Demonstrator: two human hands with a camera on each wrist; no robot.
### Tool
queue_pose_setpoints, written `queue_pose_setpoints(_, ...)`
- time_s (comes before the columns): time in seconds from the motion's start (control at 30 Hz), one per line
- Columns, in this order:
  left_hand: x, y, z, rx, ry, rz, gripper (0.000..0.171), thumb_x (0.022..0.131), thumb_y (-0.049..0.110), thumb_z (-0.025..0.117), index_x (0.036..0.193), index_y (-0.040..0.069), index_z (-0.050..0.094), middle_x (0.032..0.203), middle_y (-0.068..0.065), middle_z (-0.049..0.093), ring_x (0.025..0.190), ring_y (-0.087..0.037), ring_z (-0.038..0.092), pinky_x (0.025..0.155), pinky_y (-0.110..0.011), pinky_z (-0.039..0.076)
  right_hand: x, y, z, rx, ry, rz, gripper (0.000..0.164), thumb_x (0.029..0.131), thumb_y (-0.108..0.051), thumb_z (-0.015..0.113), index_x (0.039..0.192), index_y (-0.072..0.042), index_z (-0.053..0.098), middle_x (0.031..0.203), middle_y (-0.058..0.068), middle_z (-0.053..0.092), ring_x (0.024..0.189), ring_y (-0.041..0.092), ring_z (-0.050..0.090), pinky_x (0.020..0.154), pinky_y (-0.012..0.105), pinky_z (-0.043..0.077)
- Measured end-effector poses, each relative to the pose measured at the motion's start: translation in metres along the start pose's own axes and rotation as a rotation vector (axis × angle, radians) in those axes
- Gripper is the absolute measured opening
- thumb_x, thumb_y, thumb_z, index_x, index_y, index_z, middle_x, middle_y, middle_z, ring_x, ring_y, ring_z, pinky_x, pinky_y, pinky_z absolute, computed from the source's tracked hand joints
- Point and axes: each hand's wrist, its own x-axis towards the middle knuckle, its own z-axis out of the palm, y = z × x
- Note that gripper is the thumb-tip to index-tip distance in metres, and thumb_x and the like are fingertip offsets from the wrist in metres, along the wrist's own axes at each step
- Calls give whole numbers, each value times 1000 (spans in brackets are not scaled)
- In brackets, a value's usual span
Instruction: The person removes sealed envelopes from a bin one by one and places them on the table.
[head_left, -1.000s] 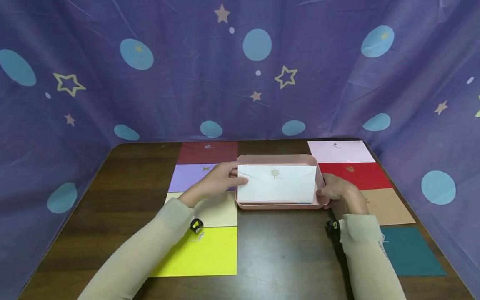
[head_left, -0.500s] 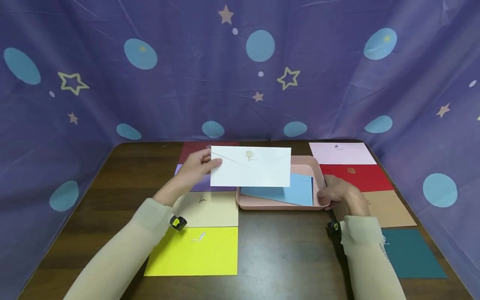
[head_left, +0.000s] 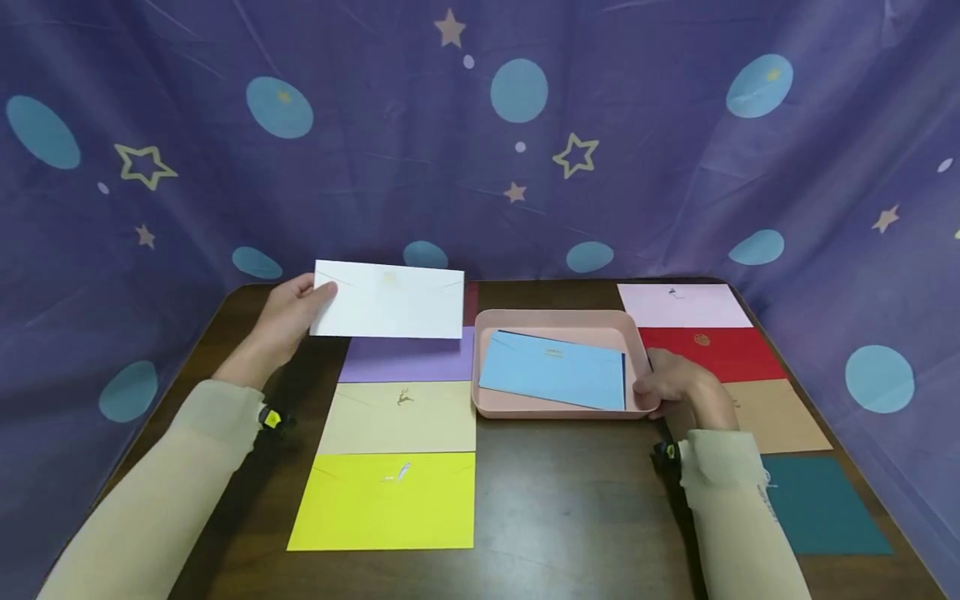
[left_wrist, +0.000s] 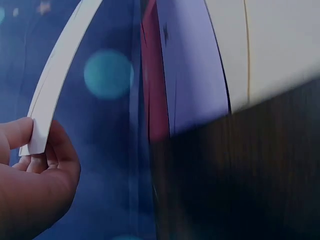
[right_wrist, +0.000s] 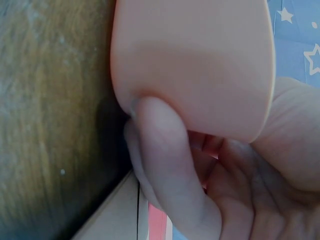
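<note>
Backdrop (head_left: 420, 196): purple, printed with stars and blue ovals, hanging in folds behind and to both sides.
Counter (head_left: 562, 508): dark wood, rounded at the far corners.
Left sleeve (head_left: 157, 475): pale, reaching in from the lower left, black band (head_left: 272, 418) at the cuff.
Left hand (head_left: 281, 321): raised over the far left, pinching the left end of the white envelope (head_left: 387, 308), thumb in front, other fingers behind.
White envelope: held up clear of the counter, slightly bowed in the left wrist view, faint gold mark near the top.
Left row: dark red envelope (head_left: 471, 304) farthest, mostly hidden behind the white one; then purple envelope (head_left: 412, 362), cream envelope (head_left: 397, 423), yellow envelope (head_left: 390, 508) nearest.
Tray (head_left: 551, 318): pink, just beside the left row.
Blue envelope (head_left: 555, 371): lying aslant in the tray, dark edge showing beneath.
Right hand (head_left: 678, 379): gripping the tray's right end near the front corner, fingers curled against the wall.
Right row: pale pink envelope (head_left: 682, 308) farthest, then red envelope (head_left: 723, 360), tan envelope (head_left: 780, 412), teal envelope (head_left: 828, 508).
Right sleeve (head_left: 742, 517): pale, partly over the teal envelope.
</note>
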Motion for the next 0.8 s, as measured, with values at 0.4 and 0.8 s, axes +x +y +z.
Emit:
queue_pose_setpoints(0.4,18,-8,-100,371,110,-104,64,96,55,44,132,2,44,116,-11,45,94,-21,48,70,-26,46,-1,0,0,-19,14,16,72,72,-11,79,127,5,36,116,23,48,83,30,61,63,37,56)
queue_pose_setpoints(0.8,25,-11,-151,450,3,-143,58,103,35,38,137,-11,30,124,-22,39,90,-15,50,69,-24,45,2,2,3,3,8,13,69,73,-8,77,126,5,36,116,23,47,88,33,59,61,38,56)
